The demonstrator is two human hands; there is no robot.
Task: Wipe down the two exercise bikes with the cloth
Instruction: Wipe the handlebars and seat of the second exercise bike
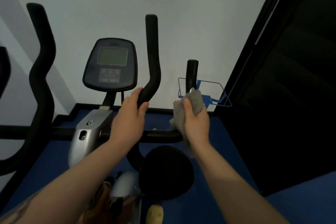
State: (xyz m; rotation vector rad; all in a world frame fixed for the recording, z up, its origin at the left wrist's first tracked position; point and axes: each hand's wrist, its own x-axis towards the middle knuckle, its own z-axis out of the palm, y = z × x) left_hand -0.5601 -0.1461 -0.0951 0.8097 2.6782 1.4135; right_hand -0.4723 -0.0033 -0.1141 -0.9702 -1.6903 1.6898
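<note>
**Grey cloth on the right handlebar, two hands at work**

Grey cloth (189, 109), one piece, is bunched round the short upright right grip (192, 74) of the exercise bike (94, 129), at about 3 o'clock from the console (110, 63). The right hand (195, 122) clutches the cloth, fingers curled round it and the bar beneath. The left hand (130, 116) grips the lower bend of the tall curved handle (151, 56), at 4 o'clock from the console. Both bars run with their long axis near vertical, tips pointing to 12 o'clock. One console screen faces the camera; one black seat (166, 171) sits at 6 o'clock. A second wavy handle (42, 71) rises at 9 o'clock, and part of another machine (3, 71) shows at the left edge. One blue wire holder (214, 94) hangs just behind the cloth. Blue floor (227, 132) lies below.
</note>
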